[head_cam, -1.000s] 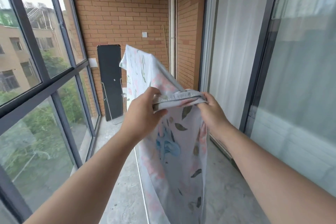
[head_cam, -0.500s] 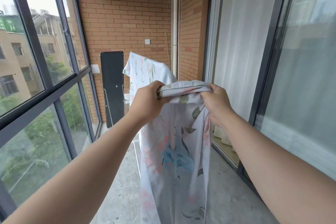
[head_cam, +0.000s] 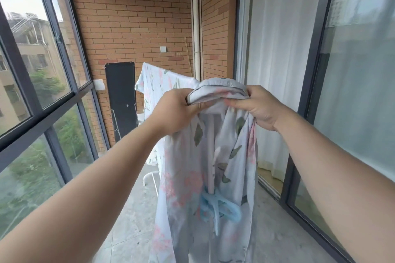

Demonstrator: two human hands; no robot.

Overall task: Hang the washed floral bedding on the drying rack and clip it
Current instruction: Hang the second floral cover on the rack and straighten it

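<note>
Floral bedding (head_cam: 205, 166) top edge clamped in my left grip (head_cam: 175, 111) and right grip (head_cam: 259, 107) | step: draping over rack post (head_cam: 210, 151) | next: spread, clip.

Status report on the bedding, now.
Left hand and right hand both gripping the bunched top edge of the floral bedding. Bedding draped over the white drying rack, no clip on it. Nothing in the way.

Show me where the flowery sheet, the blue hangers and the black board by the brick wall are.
floral bedding (head_cam: 186, 179): head view, on its hanging pink-flowered front.
blue hangers (head_cam: 229, 210): head view, on the right loop, seen between the fabric.
black board (head_cam: 121, 100): head view, on its flat middle.
</note>
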